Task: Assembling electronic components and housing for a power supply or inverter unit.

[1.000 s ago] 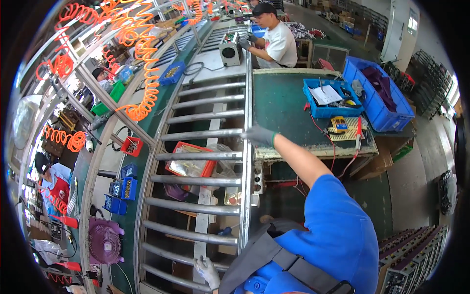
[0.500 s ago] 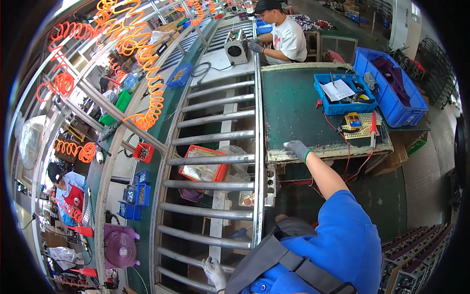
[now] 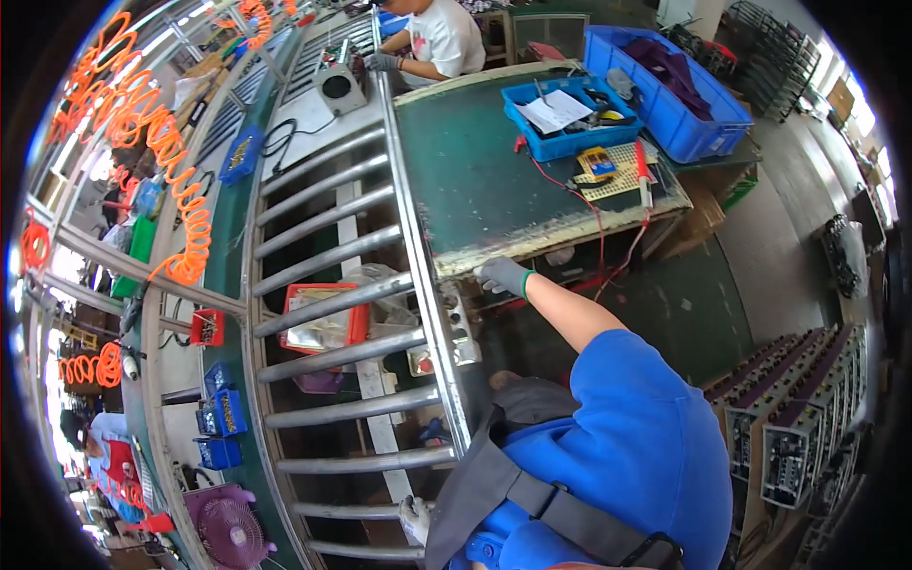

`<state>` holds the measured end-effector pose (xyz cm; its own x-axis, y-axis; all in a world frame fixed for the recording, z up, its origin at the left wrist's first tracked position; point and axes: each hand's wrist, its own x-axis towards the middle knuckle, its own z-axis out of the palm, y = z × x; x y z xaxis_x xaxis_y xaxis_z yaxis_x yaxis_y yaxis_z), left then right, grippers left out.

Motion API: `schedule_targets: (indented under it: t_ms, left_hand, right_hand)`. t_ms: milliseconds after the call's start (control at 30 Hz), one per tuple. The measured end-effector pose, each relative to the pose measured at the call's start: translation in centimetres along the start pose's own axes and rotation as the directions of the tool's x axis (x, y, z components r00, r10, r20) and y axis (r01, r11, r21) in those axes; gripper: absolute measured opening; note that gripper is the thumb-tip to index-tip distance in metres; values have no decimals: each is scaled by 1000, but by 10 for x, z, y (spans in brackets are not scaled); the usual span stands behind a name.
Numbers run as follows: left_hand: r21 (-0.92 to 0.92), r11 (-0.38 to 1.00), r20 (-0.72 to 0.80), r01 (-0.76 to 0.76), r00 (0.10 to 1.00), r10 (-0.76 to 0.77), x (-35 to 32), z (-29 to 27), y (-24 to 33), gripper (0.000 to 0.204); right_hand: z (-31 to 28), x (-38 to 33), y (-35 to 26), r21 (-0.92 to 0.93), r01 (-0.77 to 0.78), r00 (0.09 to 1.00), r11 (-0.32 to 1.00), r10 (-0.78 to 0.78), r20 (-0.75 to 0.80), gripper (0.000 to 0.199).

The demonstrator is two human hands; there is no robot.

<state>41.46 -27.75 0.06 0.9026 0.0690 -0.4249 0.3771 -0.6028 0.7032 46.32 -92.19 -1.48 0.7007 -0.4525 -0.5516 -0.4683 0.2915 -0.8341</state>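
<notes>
My right hand, in a grey glove with a green cuff, rests at the near edge of the green-topped table. Its fingers are stretched and a little bent, with nothing in them. Low in the picture, my left hand wears a pale glove and is beside the rollers of the conveyor. My body and a dark strap partly hide it. The fingers that show look loosely apart, holding nothing visible. A red tray with plastic-wrapped contents lies below the rollers.
A co-worker handles a grey boxy unit at the conveyor's far end. A blue tool crate, a yellow meter and a larger blue bin stand right. Metal-framed units stand in rows lower right. A purple fan sits left.
The whole view has turned, shifting table and conveyor left and up. My right hand has come off the tabletop to its edge. My left hand is now nearer my body, more hidden.
</notes>
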Motion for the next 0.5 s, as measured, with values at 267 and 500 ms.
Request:
schedule_targets:
  t_ms: [267, 500]
  left_hand:
    - [324, 831, 105, -451, 891, 442, 18, -3, 32, 35]
    - [413, 688, 260, -597, 801, 539, 66, 42, 107, 41]
  right_hand:
    - [-25, -143, 71, 109, -177, 979, 978, 186, -80, 36]
    - [-165, -159, 55, 21, 63, 863, 998, -44, -504, 25]
